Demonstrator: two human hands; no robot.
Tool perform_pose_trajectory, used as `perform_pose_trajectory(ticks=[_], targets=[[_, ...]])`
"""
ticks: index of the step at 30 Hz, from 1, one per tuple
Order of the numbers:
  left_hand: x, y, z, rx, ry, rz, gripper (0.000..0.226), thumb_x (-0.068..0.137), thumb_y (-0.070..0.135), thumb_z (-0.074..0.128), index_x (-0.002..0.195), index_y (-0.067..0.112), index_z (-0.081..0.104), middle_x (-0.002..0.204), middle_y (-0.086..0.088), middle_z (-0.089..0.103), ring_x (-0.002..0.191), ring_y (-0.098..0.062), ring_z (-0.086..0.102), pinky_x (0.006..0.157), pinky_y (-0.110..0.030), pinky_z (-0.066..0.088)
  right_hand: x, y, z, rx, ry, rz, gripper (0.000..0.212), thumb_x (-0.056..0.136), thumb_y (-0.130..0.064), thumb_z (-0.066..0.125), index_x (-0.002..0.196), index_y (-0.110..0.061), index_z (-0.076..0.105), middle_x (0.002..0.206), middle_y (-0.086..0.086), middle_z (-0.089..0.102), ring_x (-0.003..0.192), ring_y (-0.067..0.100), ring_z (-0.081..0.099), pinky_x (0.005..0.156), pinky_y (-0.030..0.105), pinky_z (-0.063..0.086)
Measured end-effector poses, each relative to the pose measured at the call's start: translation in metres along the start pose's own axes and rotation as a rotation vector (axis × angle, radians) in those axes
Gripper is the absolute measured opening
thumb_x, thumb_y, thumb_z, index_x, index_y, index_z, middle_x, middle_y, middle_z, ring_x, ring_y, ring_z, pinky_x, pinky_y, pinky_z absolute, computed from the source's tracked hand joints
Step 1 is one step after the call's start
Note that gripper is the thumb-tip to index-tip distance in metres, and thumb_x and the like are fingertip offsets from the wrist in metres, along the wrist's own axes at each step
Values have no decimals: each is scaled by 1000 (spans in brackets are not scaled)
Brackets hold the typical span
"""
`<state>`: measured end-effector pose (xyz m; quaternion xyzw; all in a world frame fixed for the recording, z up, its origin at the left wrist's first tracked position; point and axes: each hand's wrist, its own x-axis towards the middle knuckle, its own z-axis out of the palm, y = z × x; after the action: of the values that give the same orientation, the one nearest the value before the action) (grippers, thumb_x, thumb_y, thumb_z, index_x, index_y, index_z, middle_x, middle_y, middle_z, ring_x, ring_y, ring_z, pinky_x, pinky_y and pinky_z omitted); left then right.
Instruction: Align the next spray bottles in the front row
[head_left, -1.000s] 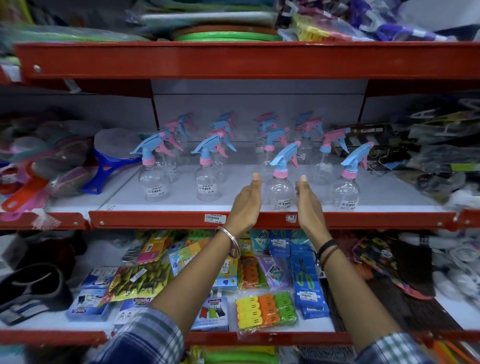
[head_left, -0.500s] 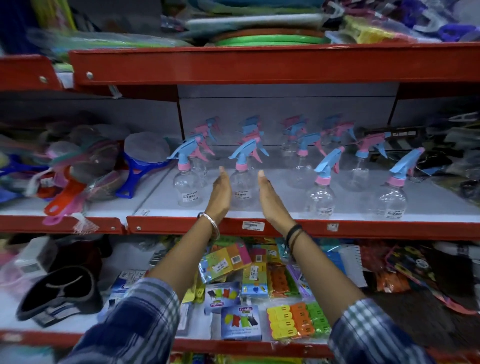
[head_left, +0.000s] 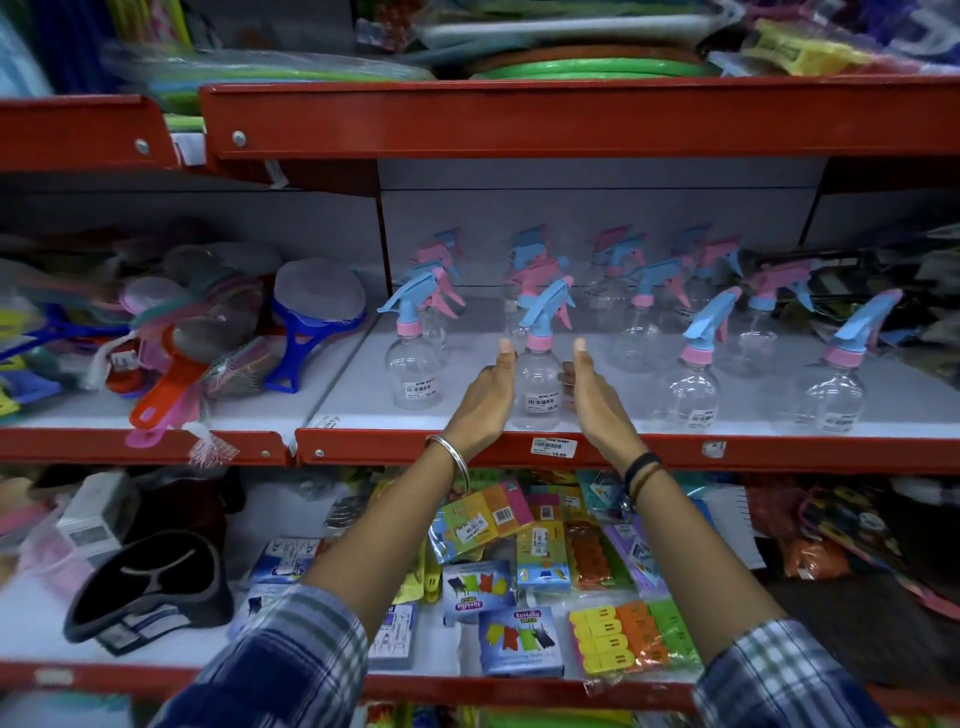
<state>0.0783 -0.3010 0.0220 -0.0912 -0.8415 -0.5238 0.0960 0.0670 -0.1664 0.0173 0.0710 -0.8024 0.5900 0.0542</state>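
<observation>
Several clear spray bottles with blue or pink triggers stand in rows on a white shelf with a red front edge (head_left: 675, 451). My left hand (head_left: 485, 397) and my right hand (head_left: 595, 400) reach over that edge with straight fingers and thumbs up. They flank one front-row spray bottle (head_left: 537, 379) with a blue trigger and pink collar. The left palm lies against the bottle's left side. The right hand's fingers sit close to its right side; I cannot tell whether they touch it.
Another front-row bottle (head_left: 414, 371) stands just left, and two more (head_left: 688, 387) (head_left: 831, 395) stand to the right. Colourful handled strainers (head_left: 311, 317) pile up on the left shelf. Packs of clothes pegs (head_left: 608, 639) lie on the lower shelf. A red shelf (head_left: 571, 117) overhangs above.
Both hands have moved left along the front row, from one spray bottle to its left neighbour, and now flank it more closely. The view has shifted left with them.
</observation>
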Motion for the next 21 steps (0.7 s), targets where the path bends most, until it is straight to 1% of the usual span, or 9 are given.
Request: perform_pose_trajectory(ticks=[2, 6, 9, 11, 13, 16, 18, 20, 21], targets=[[-7, 3, -1, 37, -6, -11, 60, 61, 88, -3, 75, 44, 36, 71, 17, 28, 70, -13, 37, 58, -22, 23, -6, 0, -2, -17, 22, -13, 74, 89, -65, 13, 130, -16, 49, 125, 19, 59, 103, 26, 56, 95, 38, 41], [-19, 7, -1, 44, -19, 9, 46, 72, 77, -1, 72, 43, 30, 71, 15, 32, 81, -18, 42, 67, -31, 31, -19, -1, 0, -33, 73, -26, 77, 89, -65, 15, 106, -3, 58, 112, 25, 62, 99, 33, 60, 95, 49, 46], [-24, 7, 2, 12, -20, 35, 55, 87, 61, 5, 98, 34, 52, 90, 5, 48, 92, -17, 44, 82, -28, 29, -21, 1, 1, -46, 79, -17, 78, 88, -67, 15, 111, -7, 58, 110, 18, 63, 98, 30, 60, 96, 49, 45], [-26, 5, 2, 28, -15, 35, 66, 91, 56, 6, 130, 21, 47, 116, -3, 52, 110, -18, 45, 94, -28, 27, -21, 3, 4, -52, 64, -10, 78, 86, -70, 14, 123, -15, 55, 123, 12, 60, 109, 27, 56, 100, 44, 41], [-29, 1, 2, -7, 25, 27, 70, 90, 58, 7, 136, 17, 41, 137, -10, 48, 125, -22, 42, 103, -30, 24, -22, 6, 9, -62, 93, -57, 76, 87, -68, 14, 130, -17, 50, 132, 9, 54, 119, 27, 50, 99, 35, 36], [-32, -7, -9, -111, 263, 37, 53, 94, 51, 15, 123, 21, 48, 137, -10, 47, 120, -17, 43, 105, -28, 25, -35, 4, 26, -39, 332, -230, 74, 88, -65, 19, 125, -9, 50, 130, 10, 49, 122, 22, 45, 100, 31, 33], [-31, -16, -28, -187, 475, 69, 42, 96, 46, 20, 113, 24, 51, 124, -4, 53, 113, -16, 45, 107, -36, 31, -46, -3, 43, 15, 417, -400, 62, 89, -56, 23, 121, -11, 52, 124, 6, 51, 116, 16, 48, 98, 28, 36], [-26, -24, -49, -234, 610, 79, 27, 98, 41, 21, 93, 34, 47, 108, 7, 52, 106, -15, 43, 105, -40, 32, -50, -10, 61, 54, 337, -494, 54, 91, -50, 27, 122, -14, 53, 121, 0, 54, 114, 9, 50, 96, 19, 37], [-22, -29, -60, -259, 632, 45, 25, 98, 41, 20, 95, 35, 45, 115, 7, 51, 109, -13, 40, 107, -34, 29, -49, -15, 71, 73, 257, -490, 52, 92, -49, 28, 122, -15, 54, 121, -2, 56, 113, 7, 51, 95, 15, 37]])
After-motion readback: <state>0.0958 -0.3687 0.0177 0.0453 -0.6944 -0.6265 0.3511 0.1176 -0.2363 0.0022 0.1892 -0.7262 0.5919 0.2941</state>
